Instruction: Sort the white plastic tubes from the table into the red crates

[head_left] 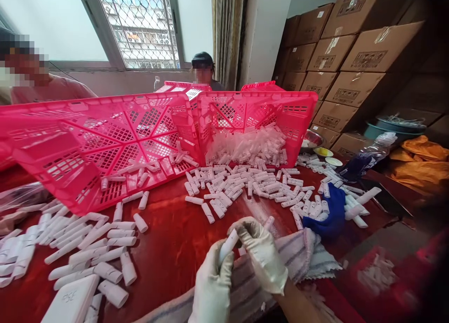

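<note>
My left hand (213,280), in a pale glove, is closed around a short white tube (228,246) that tilts up to the right. The bent thumb and fingers of my right hand (262,254), gloved too, pinch the tube's upper end. Just behind the right hand, the end of another white tube (269,223) shows; whether it touches the hand I cannot tell. A striped towel (291,253) lies under and beside both hands. Beyond them spreads a loose heap of white tubes (259,183) with dark marks, and more white tubes (101,248) lie on the left.
Two pink baskets (140,138) (257,97) lie tipped on the red table (161,239), tubes inside. A white box (72,302) sits front left; a blue cloth (328,215) and bottle (368,157) are right. Cartons (345,56) are stacked behind. Two people sit across.
</note>
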The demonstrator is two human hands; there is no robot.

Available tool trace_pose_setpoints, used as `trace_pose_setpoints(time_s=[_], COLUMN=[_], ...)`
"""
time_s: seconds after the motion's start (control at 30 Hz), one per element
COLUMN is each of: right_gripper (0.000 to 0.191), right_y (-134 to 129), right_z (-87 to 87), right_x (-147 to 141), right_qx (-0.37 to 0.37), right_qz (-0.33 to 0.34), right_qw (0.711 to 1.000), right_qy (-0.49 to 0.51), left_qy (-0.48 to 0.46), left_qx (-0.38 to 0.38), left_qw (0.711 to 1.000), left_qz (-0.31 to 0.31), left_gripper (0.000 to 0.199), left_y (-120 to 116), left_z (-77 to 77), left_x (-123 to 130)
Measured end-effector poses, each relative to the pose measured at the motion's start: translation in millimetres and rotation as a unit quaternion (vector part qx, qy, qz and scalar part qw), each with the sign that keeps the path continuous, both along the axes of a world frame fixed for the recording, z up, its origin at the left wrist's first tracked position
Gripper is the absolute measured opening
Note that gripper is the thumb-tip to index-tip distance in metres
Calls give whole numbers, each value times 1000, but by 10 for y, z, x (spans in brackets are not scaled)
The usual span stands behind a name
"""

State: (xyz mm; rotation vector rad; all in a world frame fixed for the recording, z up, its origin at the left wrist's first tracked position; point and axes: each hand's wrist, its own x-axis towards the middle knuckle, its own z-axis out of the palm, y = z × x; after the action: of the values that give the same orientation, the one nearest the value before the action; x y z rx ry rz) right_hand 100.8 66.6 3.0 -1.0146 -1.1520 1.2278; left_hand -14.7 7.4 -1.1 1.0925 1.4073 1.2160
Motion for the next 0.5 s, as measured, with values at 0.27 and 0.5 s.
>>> trace_pose_setpoints(time_s=[0.27,0.5], right_gripper=[30,23], right_y=[-9,-249], right_z=[78,107], right_x=[141,395], right_qx=[35,37], right_qz=[90,146], right_qw=[994,984], right_qy=[-44,-93], left_qy=[-43,-270], left_qx=[-20,-99], left_qw=[999,929], left_qz=[-20,-235], left_gripper=[38,40], left_y=[12,-63], left_z=[48,194], left_x=[-78,-37])
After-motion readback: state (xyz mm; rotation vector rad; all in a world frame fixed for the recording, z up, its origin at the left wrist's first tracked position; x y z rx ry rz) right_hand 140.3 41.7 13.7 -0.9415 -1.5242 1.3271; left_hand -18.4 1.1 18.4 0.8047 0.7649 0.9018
